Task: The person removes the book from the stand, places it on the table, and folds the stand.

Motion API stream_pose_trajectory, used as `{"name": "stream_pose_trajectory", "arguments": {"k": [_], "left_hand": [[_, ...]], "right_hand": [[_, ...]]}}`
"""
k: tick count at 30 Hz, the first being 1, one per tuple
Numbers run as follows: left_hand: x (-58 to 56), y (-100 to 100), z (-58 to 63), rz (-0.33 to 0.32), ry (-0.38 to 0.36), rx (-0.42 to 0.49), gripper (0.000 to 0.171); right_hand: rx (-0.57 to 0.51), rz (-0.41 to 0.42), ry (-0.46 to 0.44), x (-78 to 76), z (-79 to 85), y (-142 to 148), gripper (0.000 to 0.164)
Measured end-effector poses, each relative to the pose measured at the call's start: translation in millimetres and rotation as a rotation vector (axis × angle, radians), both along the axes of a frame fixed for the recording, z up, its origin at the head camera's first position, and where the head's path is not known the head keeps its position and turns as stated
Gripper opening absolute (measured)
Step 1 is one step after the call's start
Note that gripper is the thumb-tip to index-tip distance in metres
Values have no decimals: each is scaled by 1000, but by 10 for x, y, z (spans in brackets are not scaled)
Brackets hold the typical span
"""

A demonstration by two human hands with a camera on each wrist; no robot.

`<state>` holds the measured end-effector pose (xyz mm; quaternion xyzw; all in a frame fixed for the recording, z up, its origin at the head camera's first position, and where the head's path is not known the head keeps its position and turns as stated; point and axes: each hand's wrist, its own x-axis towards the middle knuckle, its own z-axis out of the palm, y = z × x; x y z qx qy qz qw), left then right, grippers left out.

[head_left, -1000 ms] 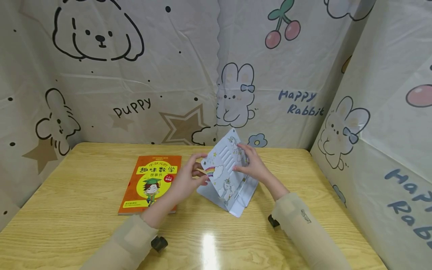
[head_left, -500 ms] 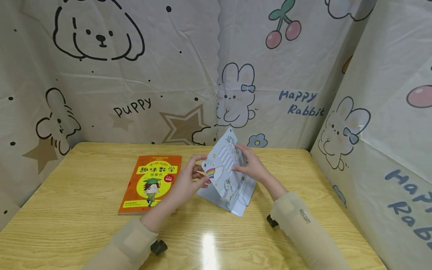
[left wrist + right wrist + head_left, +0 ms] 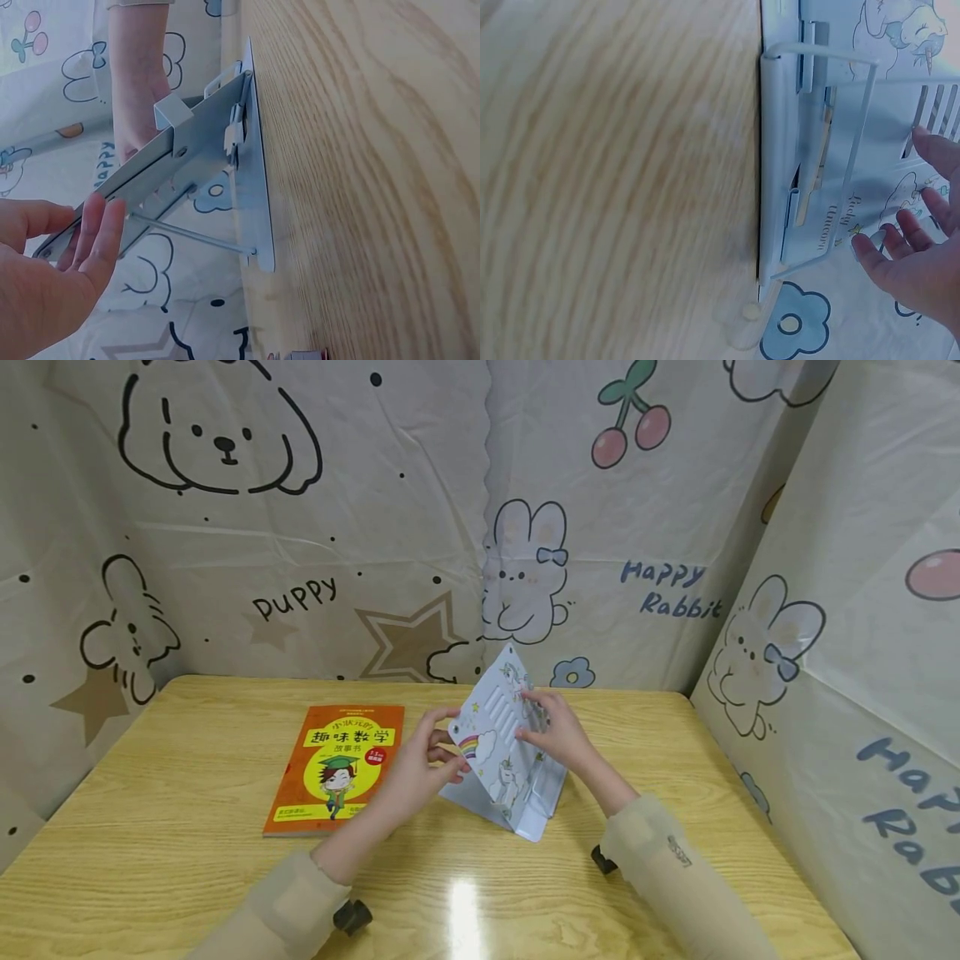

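Note:
A white book stand [image 3: 491, 756] with unicorns, a rainbow and slots printed or cut on its panel stands turned on the wooden table, panel tilted up from its base plate [image 3: 476, 800]. My left hand [image 3: 420, 764] pinches the panel's left corner; in the left wrist view its fingers [image 3: 103, 236] lie on the plain underside. Thin metal struts [image 3: 199, 236] join panel and base there. With fingers spread, my right hand [image 3: 566, 735] touches the printed front near the right edge. In the right wrist view, its thumb [image 3: 934, 146] lies at the slots, beside a wire page holder [image 3: 862, 127].
An orange children's book [image 3: 341, 760] with a cartoon figure lies on the table [image 3: 187, 827] left of the stand. A printed cloth [image 3: 405, 527] hangs behind the table and along its right side.
The stand has shifted and turned slightly, its upper corner moving a little left. Both hands keep their places on the panel. The book has not moved.

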<state>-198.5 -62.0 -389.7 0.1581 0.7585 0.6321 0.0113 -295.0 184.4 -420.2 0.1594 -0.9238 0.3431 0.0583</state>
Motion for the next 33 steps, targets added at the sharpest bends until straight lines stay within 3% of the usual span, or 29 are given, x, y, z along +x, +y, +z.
{"name": "stream_pose_trajectory", "arguments": {"k": [16,33], "left_hand": [[18,39,-87,1,9,6,65],[67,51,-97,18,0,31,71]], "right_hand": [[-100,-40,-69,146,-21,-67,59],[-78,61,-113,284,-3,-70,84]]}}
